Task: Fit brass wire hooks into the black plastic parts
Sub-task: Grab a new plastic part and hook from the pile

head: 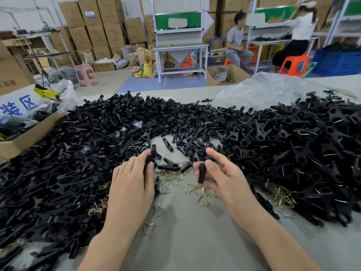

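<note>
While blue "装区" marks the white sign (19, 97) at frame left, left hand (132, 182) grips one black plastic part (148, 160); right hand (220, 173) pinches a second part (202, 173).

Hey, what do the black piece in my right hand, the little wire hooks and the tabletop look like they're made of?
Black piece in the right hand: likely moulded plastic, matte black with a faint sheen.
Wire hooks: thin bent metal wire, shiny yellow, so brass or brass-plated; which is unclear.
Tabletop: dull grey-beige, no glare, perhaps a cloth or mat covering; hard to tell.
</note>
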Demonstrator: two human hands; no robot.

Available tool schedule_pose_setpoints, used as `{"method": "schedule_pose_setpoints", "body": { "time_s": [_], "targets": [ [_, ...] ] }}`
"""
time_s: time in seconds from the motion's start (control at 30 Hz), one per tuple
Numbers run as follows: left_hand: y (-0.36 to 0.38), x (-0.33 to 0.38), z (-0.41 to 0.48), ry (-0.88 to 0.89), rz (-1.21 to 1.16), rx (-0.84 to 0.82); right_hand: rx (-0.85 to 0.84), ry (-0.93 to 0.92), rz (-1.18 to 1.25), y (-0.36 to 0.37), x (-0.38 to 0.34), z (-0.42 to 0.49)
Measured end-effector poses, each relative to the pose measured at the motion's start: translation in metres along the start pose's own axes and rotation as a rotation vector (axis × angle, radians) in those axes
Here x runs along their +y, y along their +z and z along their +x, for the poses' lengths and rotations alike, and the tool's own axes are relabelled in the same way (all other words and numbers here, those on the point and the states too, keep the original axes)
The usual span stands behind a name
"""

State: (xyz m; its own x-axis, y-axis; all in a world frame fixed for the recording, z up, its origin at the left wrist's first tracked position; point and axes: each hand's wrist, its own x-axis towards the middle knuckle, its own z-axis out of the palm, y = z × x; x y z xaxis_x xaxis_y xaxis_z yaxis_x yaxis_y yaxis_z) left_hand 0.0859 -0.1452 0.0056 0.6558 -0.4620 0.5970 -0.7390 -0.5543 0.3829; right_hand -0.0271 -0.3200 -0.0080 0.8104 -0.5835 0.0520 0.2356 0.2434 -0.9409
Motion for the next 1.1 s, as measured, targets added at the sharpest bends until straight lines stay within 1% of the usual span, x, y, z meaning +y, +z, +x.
{"method": "schedule_pose_setpoints", "body": {
  "time_s": [0.1, 0.23, 0.33, 0.53, 0.63, 0.73, 0.9, 1.1],
  "targets": [
    [0.000, 0.014, -0.005, -0.088, -0.268, -0.034, -0.019, 0.039, 0.113, 0.001, -0.002, 0.001],
    [0.007, 0.028, -0.011, -0.163, -0.571, -0.189, -0.028, 0.053, 0.170, 0.002, -0.003, 0.001],
    [0.008, 0.033, -0.010, -0.147, -0.655, -0.246, -0.059, 0.054, 0.167, 0.001, -0.003, 0.001],
    [0.009, 0.033, -0.010, -0.258, -0.857, -0.222, -0.131, 0.040, 0.084, 0.000, 0.000, 0.000],
    [0.010, 0.032, -0.009, -0.298, -0.900, -0.172, -0.137, 0.032, 0.089, -0.001, 0.000, -0.001],
    [0.011, 0.030, -0.009, -0.326, -0.917, -0.164, -0.156, 0.049, 0.128, -0.001, -0.003, -0.003],
    [0.013, 0.029, -0.010, -0.303, -0.893, -0.170, -0.170, 0.135, 0.239, 0.002, -0.007, -0.004],
    [0.014, 0.028, -0.010, -0.293, -0.852, -0.191, -0.230, 0.155, 0.204, 0.003, -0.005, -0.004]
  ]
}}
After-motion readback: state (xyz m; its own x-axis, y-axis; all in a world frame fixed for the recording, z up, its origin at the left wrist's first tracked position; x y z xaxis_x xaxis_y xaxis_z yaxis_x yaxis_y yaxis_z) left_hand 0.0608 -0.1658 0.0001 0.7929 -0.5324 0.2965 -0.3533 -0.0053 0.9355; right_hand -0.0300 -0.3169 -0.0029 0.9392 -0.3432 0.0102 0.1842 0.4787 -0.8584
